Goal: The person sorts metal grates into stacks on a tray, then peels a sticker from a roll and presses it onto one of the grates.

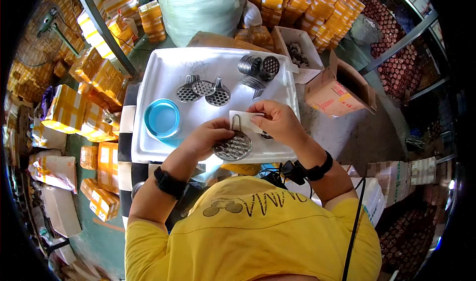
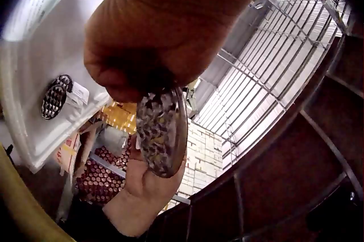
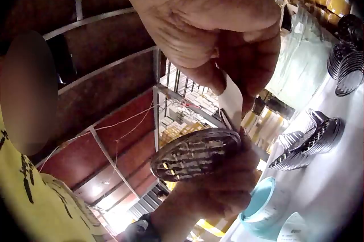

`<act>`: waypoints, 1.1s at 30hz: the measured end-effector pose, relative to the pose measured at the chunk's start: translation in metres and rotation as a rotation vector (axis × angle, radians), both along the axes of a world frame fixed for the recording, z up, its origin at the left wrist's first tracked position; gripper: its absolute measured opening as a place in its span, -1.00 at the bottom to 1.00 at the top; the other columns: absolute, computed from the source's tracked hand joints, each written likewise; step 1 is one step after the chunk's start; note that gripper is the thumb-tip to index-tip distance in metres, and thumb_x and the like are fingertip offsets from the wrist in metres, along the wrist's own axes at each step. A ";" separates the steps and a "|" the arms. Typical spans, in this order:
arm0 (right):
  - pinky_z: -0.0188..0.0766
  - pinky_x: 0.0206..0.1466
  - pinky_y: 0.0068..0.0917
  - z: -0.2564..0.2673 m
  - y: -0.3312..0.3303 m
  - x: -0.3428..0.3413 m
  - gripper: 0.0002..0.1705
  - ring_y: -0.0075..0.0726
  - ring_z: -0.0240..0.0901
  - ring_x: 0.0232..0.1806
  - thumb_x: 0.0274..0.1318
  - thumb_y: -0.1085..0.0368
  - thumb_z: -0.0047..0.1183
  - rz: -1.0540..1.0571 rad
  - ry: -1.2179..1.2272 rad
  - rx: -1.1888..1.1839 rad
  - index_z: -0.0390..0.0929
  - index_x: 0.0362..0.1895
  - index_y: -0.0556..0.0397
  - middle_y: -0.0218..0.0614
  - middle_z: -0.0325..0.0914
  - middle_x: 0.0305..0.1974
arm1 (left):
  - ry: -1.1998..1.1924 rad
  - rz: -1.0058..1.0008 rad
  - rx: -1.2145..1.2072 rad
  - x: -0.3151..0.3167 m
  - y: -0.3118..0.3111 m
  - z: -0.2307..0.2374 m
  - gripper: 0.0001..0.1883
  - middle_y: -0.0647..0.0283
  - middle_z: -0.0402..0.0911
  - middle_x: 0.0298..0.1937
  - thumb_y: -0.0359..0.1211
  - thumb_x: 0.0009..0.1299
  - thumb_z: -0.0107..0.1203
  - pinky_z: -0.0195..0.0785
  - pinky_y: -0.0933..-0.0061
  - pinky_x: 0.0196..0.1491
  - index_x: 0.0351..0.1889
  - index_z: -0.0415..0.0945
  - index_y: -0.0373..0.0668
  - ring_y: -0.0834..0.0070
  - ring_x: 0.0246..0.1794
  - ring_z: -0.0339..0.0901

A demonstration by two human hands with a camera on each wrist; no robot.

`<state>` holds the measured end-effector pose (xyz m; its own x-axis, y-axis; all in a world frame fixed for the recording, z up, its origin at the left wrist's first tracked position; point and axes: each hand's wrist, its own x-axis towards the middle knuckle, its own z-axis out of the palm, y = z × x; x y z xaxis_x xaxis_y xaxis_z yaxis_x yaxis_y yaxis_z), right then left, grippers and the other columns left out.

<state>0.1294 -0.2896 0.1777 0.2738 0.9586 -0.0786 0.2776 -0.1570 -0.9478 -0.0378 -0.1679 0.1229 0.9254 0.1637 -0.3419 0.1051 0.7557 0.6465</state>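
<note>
My left hand [image 1: 206, 137] grips a round metal disc with a honeycomb-like surface [image 1: 233, 147] by its neck, near a metal loop [image 1: 236, 122] that stands up from it. Between thumb and fingers, my right hand [image 1: 280, 125] pinches a white card [image 3: 230, 101] right at the loop. The left wrist view shows the disc [image 2: 162, 131] nearly edge-on, its neck hidden in the fingers. More such discs lie fanned out [image 1: 203, 87] on the white tray [image 1: 148, 83], and others stand stacked [image 1: 250, 65] at its far right. A pair [image 2: 54, 102] lies beside another white card [image 2: 79, 93].
A blue round tub [image 1: 162, 117] stands on the tray's left side. To the right is an open cardboard box [image 1: 337, 90], with a white foam box [image 1: 297, 48] behind it. A large pale sack [image 1: 201, 13] and many taped cartons [image 1: 99, 75] surround the table.
</note>
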 end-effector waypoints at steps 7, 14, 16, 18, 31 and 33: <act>0.37 -0.23 -0.70 0.002 -0.003 -0.003 -0.77 -0.67 0.39 -0.27 0.07 0.43 -0.03 -0.034 0.036 0.025 0.43 -0.13 0.19 -0.44 0.47 -0.27 | 0.033 0.006 0.014 0.001 0.000 0.002 -0.73 0.13 0.53 -0.20 -0.53 0.25 -0.04 0.39 0.43 -0.09 -0.07 0.36 -0.36 0.43 -0.24 0.52; 0.37 -0.22 -0.73 -0.001 -0.004 -0.004 -0.78 -0.68 0.39 -0.27 0.07 0.47 -0.05 -0.041 0.035 0.085 0.43 -0.15 0.18 -0.43 0.46 -0.27 | -0.084 -0.035 0.024 0.002 -0.006 0.010 -0.61 0.08 0.51 -0.14 -0.50 0.27 -0.03 0.42 0.40 -0.09 0.08 0.25 -0.34 0.38 -0.20 0.53; 0.37 -0.22 -0.74 0.001 -0.004 -0.005 -0.78 -0.67 0.39 -0.27 0.06 0.48 -0.04 -0.041 -0.019 0.066 0.43 -0.15 0.18 -0.43 0.46 -0.27 | -0.075 -0.040 0.038 0.002 -0.006 0.010 -0.61 0.08 0.52 -0.13 -0.49 0.27 -0.03 0.41 0.40 -0.09 0.08 0.25 -0.34 0.37 -0.20 0.53; 0.37 -0.21 -0.73 -0.001 -0.004 -0.004 -0.78 -0.67 0.39 -0.26 0.06 0.48 -0.04 -0.036 -0.026 0.066 0.43 -0.15 0.18 -0.43 0.46 -0.27 | -0.052 -0.037 0.046 0.001 -0.005 0.007 -0.62 0.08 0.52 -0.13 -0.49 0.27 -0.03 0.42 0.40 -0.10 0.06 0.27 -0.35 0.38 -0.21 0.53; 0.16 0.16 -0.37 0.012 -0.005 0.026 -0.48 -0.31 0.21 0.13 0.05 0.44 0.00 0.292 0.302 0.435 0.18 0.13 0.04 -0.16 0.25 0.10 | 0.048 0.008 0.057 -0.003 -0.003 0.003 -0.80 0.13 0.56 -0.28 -0.55 0.21 -0.01 0.43 0.45 -0.14 -0.20 0.44 -0.37 0.42 -0.31 0.54; 0.08 0.21 -0.29 0.017 0.000 0.035 -0.50 -0.18 0.14 0.19 -0.06 0.52 0.02 0.299 -0.281 0.406 0.32 0.04 -0.02 -0.17 0.20 0.14 | 0.042 -0.030 0.045 -0.007 -0.005 0.011 -0.77 0.13 0.56 -0.26 -0.52 0.21 0.00 0.45 0.43 -0.17 -0.16 0.43 -0.37 0.42 -0.32 0.55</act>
<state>0.1649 -0.2893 0.1948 -0.0567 0.9356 0.3484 0.5034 0.3282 -0.7993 -0.0448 -0.1733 0.1339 0.9152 0.1521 -0.3732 0.1550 0.7220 0.6743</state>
